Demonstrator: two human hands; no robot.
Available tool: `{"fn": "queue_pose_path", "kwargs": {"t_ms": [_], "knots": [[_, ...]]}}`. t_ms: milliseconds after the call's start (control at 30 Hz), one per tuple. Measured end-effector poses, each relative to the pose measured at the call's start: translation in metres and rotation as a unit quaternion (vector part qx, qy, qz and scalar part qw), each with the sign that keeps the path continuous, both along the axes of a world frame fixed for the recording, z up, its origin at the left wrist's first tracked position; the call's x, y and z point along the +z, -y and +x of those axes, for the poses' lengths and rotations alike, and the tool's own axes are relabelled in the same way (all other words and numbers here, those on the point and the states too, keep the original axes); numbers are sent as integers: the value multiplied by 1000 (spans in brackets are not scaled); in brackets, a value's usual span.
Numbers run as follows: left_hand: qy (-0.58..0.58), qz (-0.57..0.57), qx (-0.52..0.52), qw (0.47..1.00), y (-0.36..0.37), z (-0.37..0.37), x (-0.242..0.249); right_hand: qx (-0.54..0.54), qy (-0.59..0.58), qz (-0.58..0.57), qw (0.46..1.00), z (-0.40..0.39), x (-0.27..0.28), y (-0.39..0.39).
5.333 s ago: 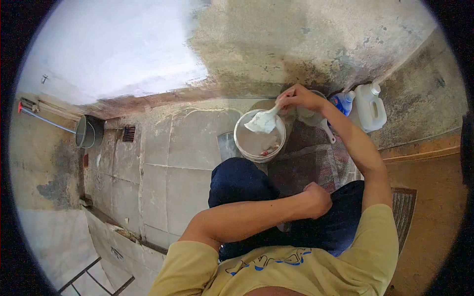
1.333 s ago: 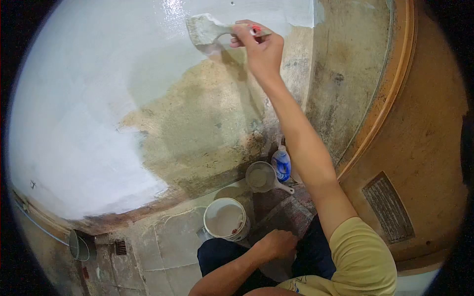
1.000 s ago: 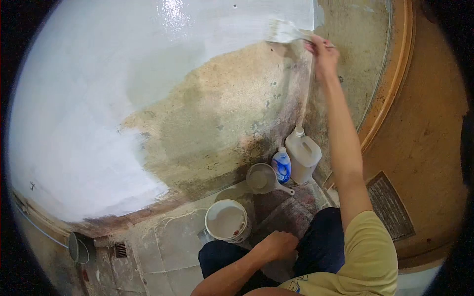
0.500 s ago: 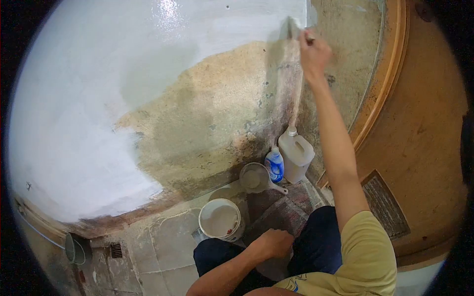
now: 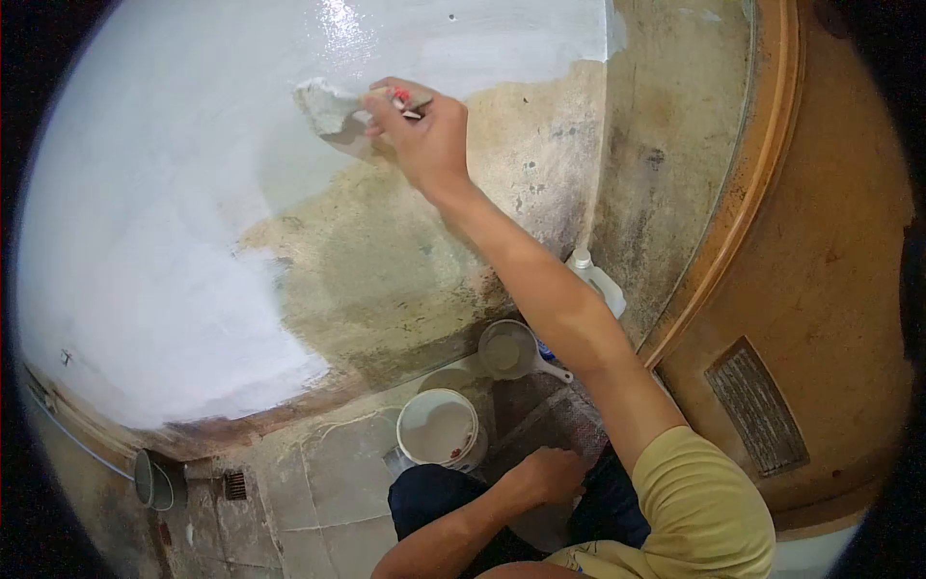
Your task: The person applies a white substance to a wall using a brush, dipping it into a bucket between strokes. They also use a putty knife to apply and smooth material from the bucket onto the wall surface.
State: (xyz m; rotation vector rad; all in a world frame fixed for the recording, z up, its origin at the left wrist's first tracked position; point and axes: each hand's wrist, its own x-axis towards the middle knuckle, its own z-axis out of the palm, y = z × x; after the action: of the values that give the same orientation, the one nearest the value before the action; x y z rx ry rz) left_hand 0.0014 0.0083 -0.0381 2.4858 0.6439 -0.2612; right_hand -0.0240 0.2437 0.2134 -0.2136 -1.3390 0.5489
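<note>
1. Tiled floor (image 5: 333,473) lies at the foot of a stained wall (image 5: 405,261), with a wooden door (image 5: 830,270) on the right.
2. Nearest, the left hand (image 5: 550,475) rests loosely curled on the person's knee, holding nothing that shows.
3. Just beyond it stands a white paint bucket (image 5: 439,429) on the floor.
4. Behind the bucket lies a scoop (image 5: 511,350), and a white jug (image 5: 598,280) stands in the corner, partly hidden by the arm.
5. Farthest, the right hand (image 5: 424,135) is closed around the handle of a paintbrush (image 5: 333,106), whose bristles press on the wall at the edge of the wet white paint (image 5: 193,174).
</note>
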Motion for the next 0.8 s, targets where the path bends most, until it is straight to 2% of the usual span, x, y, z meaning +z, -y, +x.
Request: {"fn": "queue_pose_path", "kwargs": {"t_ms": [133,167,200,233,267,333,367,433,467,533,567,633,667,733,767,800], "knots": [[-42,-8,-6,999,-3,3,-6,95,-53,0,994,-13,17,-17],[-37,-7,6,999,-4,3,-22,121,-81,-17,989,-21,22,-15],[16,-5,14,1000,-5,2,-47,149,-109,-33,982,-31,27,-14],[69,-1,22,997,-7,0,-45,164,-107,-31,980,-46,31,-13],[70,3,35,997,-10,0,-44,187,-105,-21,976,-63,34,-12],[-24,-55,33,998,-10,1,4,217,-104,-13,971,-99,36,-8],[-23,-56,40,997,-9,-1,11,238,-96,-24,966,-119,36,-4],[62,-53,29,996,-5,-5,16,262,-92,-40,960,-155,32,4],[61,-56,33,996,-4,-11,14,263,-65,-47,961,-170,30,8],[258,3,114,959,-3,-22,5,265,-38,-55,962,-194,28,13],[259,2,114,959,-4,-22,-9,256,-16,-47,965,-203,28,13],[292,203,84,931,-7,-20,-25,242,7,-40,970,-205,27,9],[294,201,79,931,-8,-19,-32,234,10,-45,971,-201,26,4],[273,32,92,957,-13,-25,4,218,12,-53,974,-187,24,-14],[275,29,87,957,-17,-23,10,225,17,-68,972,-172,22,-25],[147,-46,86,984,-22,-21,16,233,23,-82,969,-155,20,-33]]}}
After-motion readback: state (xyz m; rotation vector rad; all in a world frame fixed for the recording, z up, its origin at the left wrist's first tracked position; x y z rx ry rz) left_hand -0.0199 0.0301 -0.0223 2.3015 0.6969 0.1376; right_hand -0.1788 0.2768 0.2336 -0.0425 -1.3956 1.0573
